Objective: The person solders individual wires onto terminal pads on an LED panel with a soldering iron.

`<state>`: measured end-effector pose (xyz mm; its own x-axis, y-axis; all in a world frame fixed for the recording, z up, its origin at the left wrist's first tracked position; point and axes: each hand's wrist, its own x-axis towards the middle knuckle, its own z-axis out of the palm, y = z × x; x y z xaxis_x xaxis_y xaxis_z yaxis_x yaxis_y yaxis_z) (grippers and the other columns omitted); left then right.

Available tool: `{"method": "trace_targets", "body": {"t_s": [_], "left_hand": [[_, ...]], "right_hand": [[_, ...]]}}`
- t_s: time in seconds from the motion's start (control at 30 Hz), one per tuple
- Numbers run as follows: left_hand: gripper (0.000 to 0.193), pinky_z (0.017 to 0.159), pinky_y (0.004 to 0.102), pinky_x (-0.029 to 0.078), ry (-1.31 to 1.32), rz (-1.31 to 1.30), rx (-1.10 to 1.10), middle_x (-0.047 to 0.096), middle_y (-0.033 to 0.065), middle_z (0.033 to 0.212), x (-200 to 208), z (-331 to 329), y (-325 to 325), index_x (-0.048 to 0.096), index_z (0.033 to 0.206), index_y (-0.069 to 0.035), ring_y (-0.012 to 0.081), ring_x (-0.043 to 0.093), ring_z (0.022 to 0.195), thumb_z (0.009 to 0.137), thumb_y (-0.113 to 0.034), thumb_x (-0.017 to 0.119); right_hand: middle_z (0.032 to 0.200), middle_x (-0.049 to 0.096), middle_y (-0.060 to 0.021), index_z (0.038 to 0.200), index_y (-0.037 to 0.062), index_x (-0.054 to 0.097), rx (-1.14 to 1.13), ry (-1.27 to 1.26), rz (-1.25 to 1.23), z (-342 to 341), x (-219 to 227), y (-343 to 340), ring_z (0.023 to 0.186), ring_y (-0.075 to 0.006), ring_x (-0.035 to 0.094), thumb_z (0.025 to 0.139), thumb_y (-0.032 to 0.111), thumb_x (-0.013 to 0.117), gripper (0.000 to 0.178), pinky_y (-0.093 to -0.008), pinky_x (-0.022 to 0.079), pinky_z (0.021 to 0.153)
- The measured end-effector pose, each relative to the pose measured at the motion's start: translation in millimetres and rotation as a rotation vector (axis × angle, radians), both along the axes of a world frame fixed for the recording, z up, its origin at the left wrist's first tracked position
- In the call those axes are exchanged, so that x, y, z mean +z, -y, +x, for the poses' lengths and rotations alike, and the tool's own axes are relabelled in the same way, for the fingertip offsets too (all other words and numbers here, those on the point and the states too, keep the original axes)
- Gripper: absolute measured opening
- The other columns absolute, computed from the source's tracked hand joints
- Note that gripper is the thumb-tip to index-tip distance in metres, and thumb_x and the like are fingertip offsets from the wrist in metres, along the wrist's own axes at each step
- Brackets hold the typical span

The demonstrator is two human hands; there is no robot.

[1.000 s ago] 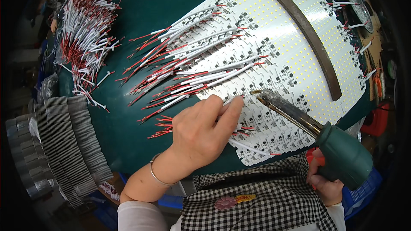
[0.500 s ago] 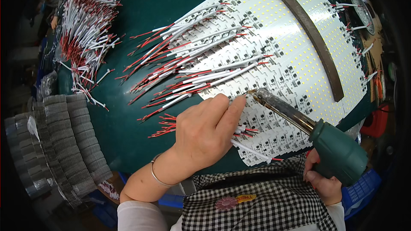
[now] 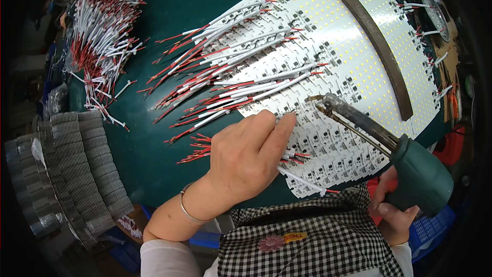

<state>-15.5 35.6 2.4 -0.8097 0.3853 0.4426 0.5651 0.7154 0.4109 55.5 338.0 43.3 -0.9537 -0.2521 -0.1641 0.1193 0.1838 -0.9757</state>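
My left hand [image 3: 243, 156] is closed over the near part of a sheet of white circuit boards [image 3: 328, 143], thumb and forefinger pinched close to the surface. A bundle of red-and-white wires [image 3: 201, 149] sticks out on both sides of its palm. In my right hand [image 3: 392, 208] is a soldering iron [image 3: 423, 177] with a green handle, gripped from below. Its dark tip hangs over the boards, a short way right of my left fingertips and apart from them. Several white sleeved wires with red ends [image 3: 251, 90] lie across the boards' left edge.
A curved dark metal bar [image 3: 374, 41] lies across the boards. At the far left of the green table [image 3: 174, 0] is a big heap of wires [image 3: 105, 31], with stacked grey ribbed strips [image 3: 77, 169] nearer. A round metal dish [image 3: 434, 15] stands at the far right.
The soldering iron in my right hand has moved right and slightly away, so its tip is now farther from my left fingertips. My left hand has hardly moved.
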Motion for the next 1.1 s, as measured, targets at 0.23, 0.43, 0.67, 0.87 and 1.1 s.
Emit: {"method": "trace_targets", "body": {"t_s": [0.23, 0.43, 0.67, 0.87, 1.1], "left_hand": [[0.039, 0.043, 0.0307, 0.037, -0.003, -0.024, 0.007, 0.042, 0.0040, 0.068, 1, 1, 1, 0.066, 0.102, 0.001, 0.0171, 0.048, 0.053, 0.063, 0.002, 0.064], [0.039, 0.044, 0.0319, 0.040, 0.075, 0.078, -0.028, 0.047, 0.0054, 0.070, -1, -5, 5, 0.066, 0.102, -0.001, 0.0199, 0.050, 0.054, 0.063, 0.003, 0.063], [0.036, 0.046, 0.0328, 0.043, 0.134, 0.153, -0.144, 0.048, 0.0060, 0.070, -5, -12, 12, 0.066, 0.099, -0.002, 0.0209, 0.052, 0.056, 0.064, 0.004, 0.062], [0.037, 0.052, 0.0279, 0.047, 0.166, 0.156, -0.139, 0.060, 0.0067, 0.075, -5, -13, 13, 0.070, 0.098, -0.004, 0.0192, 0.059, 0.062, 0.062, 0.002, 0.067], [0.036, 0.053, 0.0285, 0.048, 0.173, 0.165, -0.133, 0.061, 0.0072, 0.076, -5, -12, 13, 0.070, 0.098, -0.004, 0.0195, 0.060, 0.062, 0.063, 0.002, 0.067]], "right_hand": [[0.098, 0.060, -0.0210, 0.126, -0.0164, 0.040, -0.259, 0.094, -0.145, 8, 4, 11, 0.052, -0.0159, 0.056, 0.070, 0.007, 0.076, 0.070, -0.0263, 0.051, 0.041], [0.074, 0.059, -0.0131, 0.121, -0.0144, 0.046, -0.312, 0.131, -0.158, 17, 6, 6, 0.044, -0.0142, 0.051, 0.069, 0.014, 0.079, 0.068, -0.0243, 0.045, 0.039], [0.068, 0.058, -0.0116, 0.119, -0.0085, 0.050, -0.256, 0.315, -0.083, 26, 11, -5, 0.044, -0.0146, 0.050, 0.069, 0.019, 0.080, 0.065, -0.0245, 0.044, 0.044], [0.073, 0.058, -0.0111, 0.125, -0.0016, 0.048, -0.270, 0.321, -0.063, 31, 6, -1, 0.054, -0.0157, 0.053, 0.071, 0.015, 0.077, 0.064, -0.0269, 0.046, 0.050], [0.076, 0.057, -0.0079, 0.129, -0.0005, 0.046, 0.013, 0.245, 0.235, 29, 0, -10, 0.062, -0.0156, 0.055, 0.074, 0.016, 0.074, 0.064, -0.0280, 0.047, 0.055]]}}
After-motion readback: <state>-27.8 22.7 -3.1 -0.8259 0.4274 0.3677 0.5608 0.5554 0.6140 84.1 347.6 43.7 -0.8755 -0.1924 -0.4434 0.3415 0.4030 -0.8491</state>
